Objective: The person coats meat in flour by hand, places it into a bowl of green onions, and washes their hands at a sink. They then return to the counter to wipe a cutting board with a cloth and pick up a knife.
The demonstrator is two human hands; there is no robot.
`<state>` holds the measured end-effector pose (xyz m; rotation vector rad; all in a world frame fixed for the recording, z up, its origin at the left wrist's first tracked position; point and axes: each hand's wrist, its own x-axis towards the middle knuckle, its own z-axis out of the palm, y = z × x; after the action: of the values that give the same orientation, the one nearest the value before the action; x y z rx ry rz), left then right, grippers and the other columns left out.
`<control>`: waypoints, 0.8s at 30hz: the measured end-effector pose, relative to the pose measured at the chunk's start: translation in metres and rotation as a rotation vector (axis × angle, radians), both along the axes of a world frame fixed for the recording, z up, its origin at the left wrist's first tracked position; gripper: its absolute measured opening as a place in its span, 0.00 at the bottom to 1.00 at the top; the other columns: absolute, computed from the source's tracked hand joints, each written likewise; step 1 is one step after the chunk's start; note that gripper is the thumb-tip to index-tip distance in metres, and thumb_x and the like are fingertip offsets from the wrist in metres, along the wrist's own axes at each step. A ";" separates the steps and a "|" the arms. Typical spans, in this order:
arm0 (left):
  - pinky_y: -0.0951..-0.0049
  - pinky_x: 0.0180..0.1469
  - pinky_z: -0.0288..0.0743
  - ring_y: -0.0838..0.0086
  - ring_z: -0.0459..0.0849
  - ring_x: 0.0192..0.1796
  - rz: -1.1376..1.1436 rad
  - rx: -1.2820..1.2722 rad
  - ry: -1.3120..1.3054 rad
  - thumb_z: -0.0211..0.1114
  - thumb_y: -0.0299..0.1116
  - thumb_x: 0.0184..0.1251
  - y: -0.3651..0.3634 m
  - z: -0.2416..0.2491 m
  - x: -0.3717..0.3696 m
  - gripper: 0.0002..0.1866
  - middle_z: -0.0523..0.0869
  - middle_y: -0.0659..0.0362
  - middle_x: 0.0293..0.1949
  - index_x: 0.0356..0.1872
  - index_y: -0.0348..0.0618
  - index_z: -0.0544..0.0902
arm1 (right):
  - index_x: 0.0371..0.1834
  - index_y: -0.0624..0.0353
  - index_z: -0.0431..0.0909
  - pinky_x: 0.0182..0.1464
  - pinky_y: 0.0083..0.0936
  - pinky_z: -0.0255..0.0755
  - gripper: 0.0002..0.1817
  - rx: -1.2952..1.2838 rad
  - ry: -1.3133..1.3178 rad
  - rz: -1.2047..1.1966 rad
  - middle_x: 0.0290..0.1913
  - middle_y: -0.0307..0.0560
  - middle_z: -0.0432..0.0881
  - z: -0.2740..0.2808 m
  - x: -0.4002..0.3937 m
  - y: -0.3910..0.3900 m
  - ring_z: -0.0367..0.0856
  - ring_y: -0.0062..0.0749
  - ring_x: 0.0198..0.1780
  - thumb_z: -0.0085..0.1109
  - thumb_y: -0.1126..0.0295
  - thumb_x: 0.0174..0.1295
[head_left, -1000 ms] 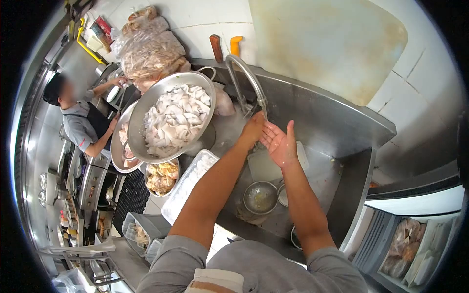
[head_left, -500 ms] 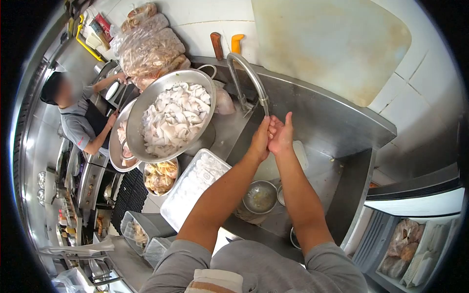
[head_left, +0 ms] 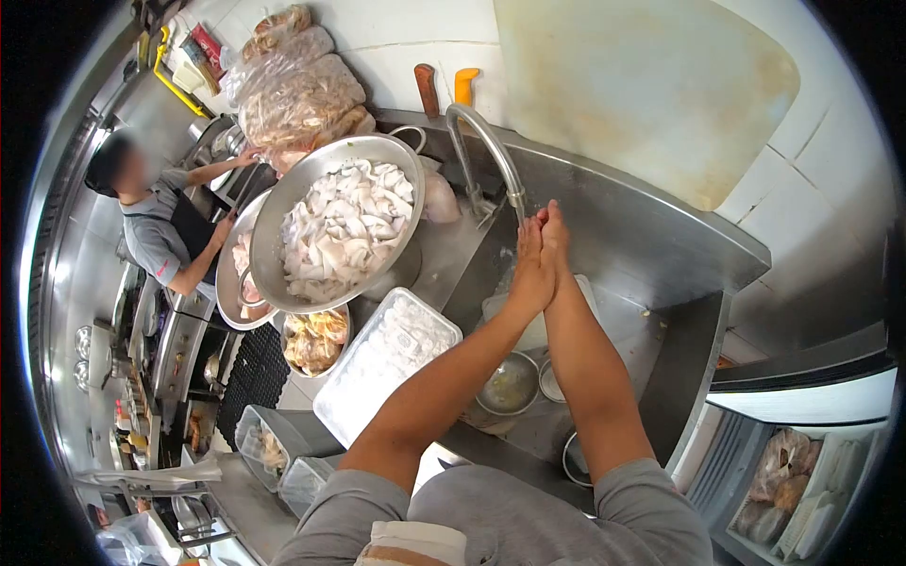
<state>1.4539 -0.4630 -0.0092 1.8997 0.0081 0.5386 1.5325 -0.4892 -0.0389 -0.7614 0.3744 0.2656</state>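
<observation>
Under the curved metal faucet (head_left: 491, 141), my left hand (head_left: 530, 267) and my right hand (head_left: 554, 231) lie palm against palm. Their fingers are stretched out toward the spout and hold nothing that I can see. Below them is the steel sink (head_left: 623, 330), with a white board (head_left: 583, 300) partly hidden by my arms. A metal bowl (head_left: 510, 382) with some liquid sits in the sink near my left forearm. To the left stands a large steel colander (head_left: 267, 236) of pale white strips (head_left: 349, 226).
A white tray (head_left: 337, 401) and a bowl of yellowish pieces (head_left: 316, 340) lie left of the sink. Bagged food (head_left: 302, 94) is piled at the wall, near two knife handles (head_left: 427, 90). Another person (head_left: 156, 236) works at the far left. An open drawer (head_left: 783, 472) is at lower right.
My hands were crossed with the fingers partly bent; now they are flat together and slightly further right. The view has shifted a little. The other person's head has turned or tipped slightly.
</observation>
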 end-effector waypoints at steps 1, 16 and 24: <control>0.71 0.69 0.44 0.63 0.55 0.70 -0.019 0.093 0.052 0.39 0.43 0.72 0.000 0.005 -0.004 0.27 0.61 0.45 0.65 0.63 0.33 0.62 | 0.28 0.52 0.74 0.35 0.24 0.67 0.17 -0.060 -0.060 -0.022 0.27 0.39 0.75 -0.007 0.002 -0.001 0.72 0.27 0.30 0.51 0.51 0.63; 0.73 0.33 0.74 0.77 0.77 0.32 -0.075 -1.202 0.349 0.48 0.60 0.66 0.022 -0.010 -0.003 0.29 0.79 0.62 0.30 0.50 0.43 0.76 | 0.21 0.51 0.70 0.14 0.21 0.54 0.25 0.295 -0.093 0.475 0.13 0.36 0.67 0.012 -0.020 -0.012 0.62 0.26 0.11 0.42 0.44 0.64; 0.64 0.46 0.74 0.62 0.79 0.45 -0.091 -0.790 0.383 0.69 0.43 0.53 0.031 -0.042 0.024 0.32 0.79 0.52 0.45 0.57 0.39 0.69 | 0.56 0.59 0.65 0.46 0.43 0.69 0.22 -1.469 -1.094 -0.122 0.45 0.62 0.75 -0.018 -0.014 0.008 0.73 0.61 0.47 0.51 0.62 0.60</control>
<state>1.4775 -0.4322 -0.0514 1.1896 0.3348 0.0665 1.5183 -0.4812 -0.0567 -2.1408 -0.5449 -0.6533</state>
